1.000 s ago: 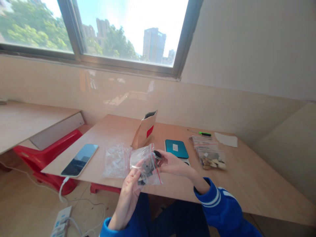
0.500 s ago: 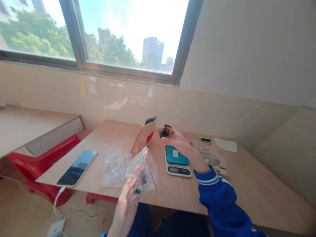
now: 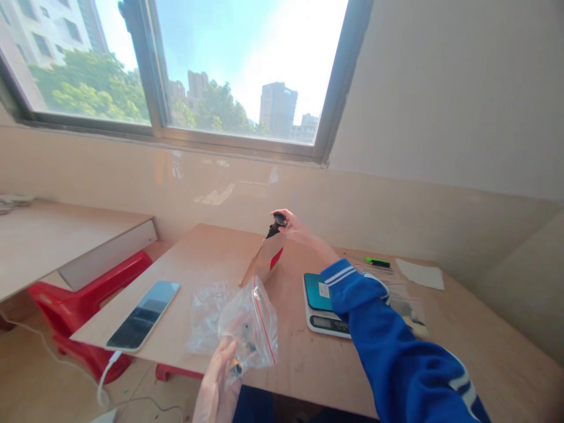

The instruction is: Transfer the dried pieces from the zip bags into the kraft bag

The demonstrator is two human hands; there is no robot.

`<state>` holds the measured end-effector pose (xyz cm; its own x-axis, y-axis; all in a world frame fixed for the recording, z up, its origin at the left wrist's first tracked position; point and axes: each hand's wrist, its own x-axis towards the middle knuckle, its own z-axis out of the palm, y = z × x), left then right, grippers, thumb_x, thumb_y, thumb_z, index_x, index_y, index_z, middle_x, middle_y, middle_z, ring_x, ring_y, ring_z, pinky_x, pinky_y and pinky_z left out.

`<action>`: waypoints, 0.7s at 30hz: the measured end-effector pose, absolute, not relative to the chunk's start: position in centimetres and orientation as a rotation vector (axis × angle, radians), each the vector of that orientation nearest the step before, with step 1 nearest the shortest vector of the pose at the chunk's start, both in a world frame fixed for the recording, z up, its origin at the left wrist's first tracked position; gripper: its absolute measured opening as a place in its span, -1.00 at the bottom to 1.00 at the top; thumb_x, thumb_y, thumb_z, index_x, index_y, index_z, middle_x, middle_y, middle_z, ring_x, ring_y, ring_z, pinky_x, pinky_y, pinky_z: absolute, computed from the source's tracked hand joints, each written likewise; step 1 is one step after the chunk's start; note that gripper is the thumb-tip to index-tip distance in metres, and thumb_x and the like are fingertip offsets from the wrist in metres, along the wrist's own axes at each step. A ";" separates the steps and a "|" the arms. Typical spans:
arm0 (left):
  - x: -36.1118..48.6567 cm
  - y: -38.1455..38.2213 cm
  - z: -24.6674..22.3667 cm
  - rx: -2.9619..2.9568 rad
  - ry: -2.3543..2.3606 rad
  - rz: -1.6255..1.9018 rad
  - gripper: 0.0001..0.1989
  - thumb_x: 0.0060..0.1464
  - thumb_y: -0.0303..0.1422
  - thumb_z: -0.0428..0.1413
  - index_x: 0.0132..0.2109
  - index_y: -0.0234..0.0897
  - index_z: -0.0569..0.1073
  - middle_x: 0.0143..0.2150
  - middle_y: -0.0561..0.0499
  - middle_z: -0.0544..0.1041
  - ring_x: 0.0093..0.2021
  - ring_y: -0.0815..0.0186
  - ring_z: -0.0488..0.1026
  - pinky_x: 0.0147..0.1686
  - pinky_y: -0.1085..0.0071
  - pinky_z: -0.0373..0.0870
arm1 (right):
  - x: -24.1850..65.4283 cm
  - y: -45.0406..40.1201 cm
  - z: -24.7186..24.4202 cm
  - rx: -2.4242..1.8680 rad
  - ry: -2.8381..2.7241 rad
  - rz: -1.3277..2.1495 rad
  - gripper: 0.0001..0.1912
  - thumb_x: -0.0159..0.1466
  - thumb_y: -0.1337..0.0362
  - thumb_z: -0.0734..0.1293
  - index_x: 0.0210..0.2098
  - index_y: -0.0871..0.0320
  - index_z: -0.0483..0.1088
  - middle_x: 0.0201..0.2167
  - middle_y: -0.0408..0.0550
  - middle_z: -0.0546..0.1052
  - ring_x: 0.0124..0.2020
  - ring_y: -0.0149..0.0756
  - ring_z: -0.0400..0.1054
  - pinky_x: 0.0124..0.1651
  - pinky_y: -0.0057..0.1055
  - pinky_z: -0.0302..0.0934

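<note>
My left hand [image 3: 217, 376] is closed on a clear zip bag [image 3: 249, 320] with a red seal line. Several dark pieces, one with a tan part, show through its plastic. At the back of the table stands a brown paper bag [image 3: 264, 258] with a red patch, its top open. My right hand [image 3: 288, 222] is over that opening, fingers closed on dark dried pieces [image 3: 279, 218] whose exact kind I cannot make out. Below my right forearm lies a kitchen scale [image 3: 314, 294] with a teal top, partly covered by the blue sleeve.
More clear plastic bags [image 3: 205, 317] lie left of the zip bag. A phone [image 3: 143, 314] with a white cable is near the left edge. A green-and-black cutter [image 3: 378, 262], white paper [image 3: 420, 274] and filled bags [image 3: 412, 311] lie right. A red stool [image 3: 94, 294] stands beside the table.
My right hand has moved left from above the scale to the paper bag's opening, carrying the dark pieces. My left hand still holds the zip bag, slightly lower in view.
</note>
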<state>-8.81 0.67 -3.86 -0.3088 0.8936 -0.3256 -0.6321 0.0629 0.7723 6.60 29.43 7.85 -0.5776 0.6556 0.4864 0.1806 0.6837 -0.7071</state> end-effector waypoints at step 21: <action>-8.5 1.4 -2.8 0.391 0.725 1.551 -0.58 -0.05 -0.38 0.13 0.02 -0.18 0.53 0.02 -0.05 0.57 0.12 0.06 0.43 0.15 0.15 0.32 | 8.7 18.9 9.1 -0.589 -2.086 1.019 -0.77 0.17 0.40 0.18 -0.29 0.16 0.46 -0.33 -0.07 0.50 -0.33 -0.32 0.36 -0.19 -0.34 0.28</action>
